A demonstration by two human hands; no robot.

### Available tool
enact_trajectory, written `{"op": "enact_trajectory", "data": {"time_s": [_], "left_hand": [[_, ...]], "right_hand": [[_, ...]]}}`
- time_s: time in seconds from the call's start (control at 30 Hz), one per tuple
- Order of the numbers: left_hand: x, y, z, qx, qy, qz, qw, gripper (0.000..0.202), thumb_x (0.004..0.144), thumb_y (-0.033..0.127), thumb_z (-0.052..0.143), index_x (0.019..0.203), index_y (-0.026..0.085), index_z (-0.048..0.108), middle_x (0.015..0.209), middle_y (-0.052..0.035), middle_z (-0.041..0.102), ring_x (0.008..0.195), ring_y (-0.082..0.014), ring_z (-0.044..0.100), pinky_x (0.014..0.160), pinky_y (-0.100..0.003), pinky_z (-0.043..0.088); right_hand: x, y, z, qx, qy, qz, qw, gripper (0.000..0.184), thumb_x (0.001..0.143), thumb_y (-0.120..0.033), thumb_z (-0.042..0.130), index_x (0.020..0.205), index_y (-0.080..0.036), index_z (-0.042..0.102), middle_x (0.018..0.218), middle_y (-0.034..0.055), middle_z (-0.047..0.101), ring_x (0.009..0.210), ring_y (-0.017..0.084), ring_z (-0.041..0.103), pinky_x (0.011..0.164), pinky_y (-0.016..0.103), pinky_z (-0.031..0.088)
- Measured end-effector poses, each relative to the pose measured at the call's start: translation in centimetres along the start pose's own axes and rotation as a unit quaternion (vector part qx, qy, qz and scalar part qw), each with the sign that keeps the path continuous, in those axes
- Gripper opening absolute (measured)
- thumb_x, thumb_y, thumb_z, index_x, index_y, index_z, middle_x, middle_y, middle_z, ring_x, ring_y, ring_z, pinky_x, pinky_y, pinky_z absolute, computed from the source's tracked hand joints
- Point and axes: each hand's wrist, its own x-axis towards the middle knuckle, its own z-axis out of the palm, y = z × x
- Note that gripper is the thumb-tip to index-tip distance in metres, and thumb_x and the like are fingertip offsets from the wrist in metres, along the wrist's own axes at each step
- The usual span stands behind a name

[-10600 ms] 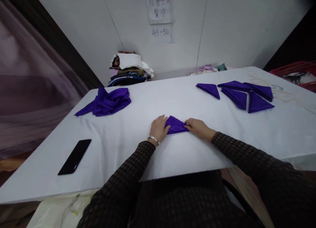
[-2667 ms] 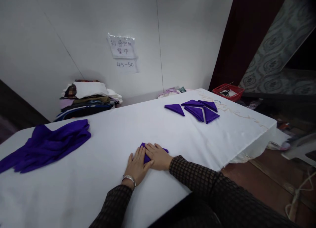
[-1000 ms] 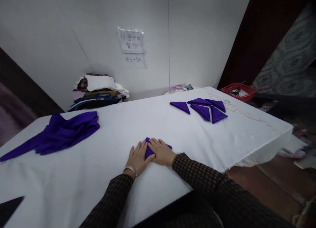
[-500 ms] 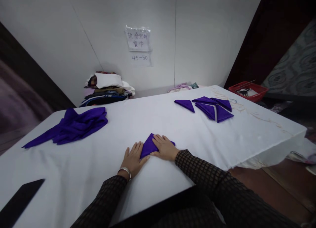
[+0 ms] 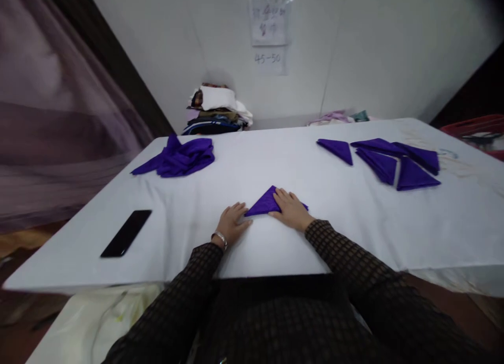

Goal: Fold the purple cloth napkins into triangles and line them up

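Observation:
A purple napkin [image 5: 263,203] folded into a triangle lies on the white table [image 5: 252,164] just in front of me. My right hand [image 5: 290,210] lies flat on its right half, fingers stretched out. Flat on the cloth beside the napkin's left corner rests my left hand [image 5: 231,224], its fingertips touching the edge. A heap of unfolded purple napkins [image 5: 179,156] sits at the far left. Several folded purple triangles [image 5: 388,158] lie at the far right.
A black phone [image 5: 126,240] lies near the table's left front edge. Folded fabrics [image 5: 214,111] are stacked against the wall behind the table, under a paper sign [image 5: 269,20]. A red crate [image 5: 478,132] stands off the right end. A purple curtain hangs at left.
The view has swung left, so the phone and curtain show again. My left hand has slid off the napkin onto the cloth beside it; my right hand stays pressed on the triangle.

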Motion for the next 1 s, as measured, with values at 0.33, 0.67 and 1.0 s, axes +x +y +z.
{"op": "enact_trajectory", "data": {"time_s": [0.33, 0.67, 1.0], "left_hand": [[0.1, -0.3, 1.3, -0.042, 0.108, 0.020, 0.993, 0.026, 0.075, 0.031, 0.067, 0.100, 0.025, 0.068, 0.119, -0.0041, 0.065, 0.118, -0.0240, 0.054, 0.103, -0.047, 0.041], [0.7, 0.3, 1.2, -0.096, 0.169, 0.037, 0.980, 0.012, 0.077, 0.022, 0.064, 0.087, 0.021, 0.070, 0.105, -0.0049, 0.070, 0.103, -0.0200, 0.063, 0.095, -0.040, 0.049], [0.7, 0.7, 1.1, -0.080, 0.179, 0.032, 0.980, 0.017, 0.076, 0.023, 0.063, 0.091, 0.020, 0.070, 0.106, -0.0055, 0.070, 0.104, -0.0212, 0.062, 0.095, -0.041, 0.049]], "right_hand": [[-0.2, -0.1, -0.2, -0.050, -0.026, 0.006, 0.998, 0.075, 0.091, -0.061, 0.028, 0.142, -0.007, 0.036, 0.151, 0.0175, 0.026, 0.140, 0.028, 0.020, 0.111, 0.045, 0.020], [-0.2, 0.0, 0.0, -0.059, -0.020, 0.005, 0.998, 0.076, 0.091, -0.062, 0.024, 0.143, -0.008, 0.035, 0.150, 0.0171, 0.028, 0.139, 0.028, 0.022, 0.110, 0.046, 0.021], [-0.2, 0.1, 0.1, -0.064, -0.021, 0.003, 0.998, 0.077, 0.091, -0.062, 0.025, 0.142, -0.006, 0.036, 0.150, 0.0175, 0.028, 0.139, 0.028, 0.022, 0.110, 0.046, 0.021]]}}
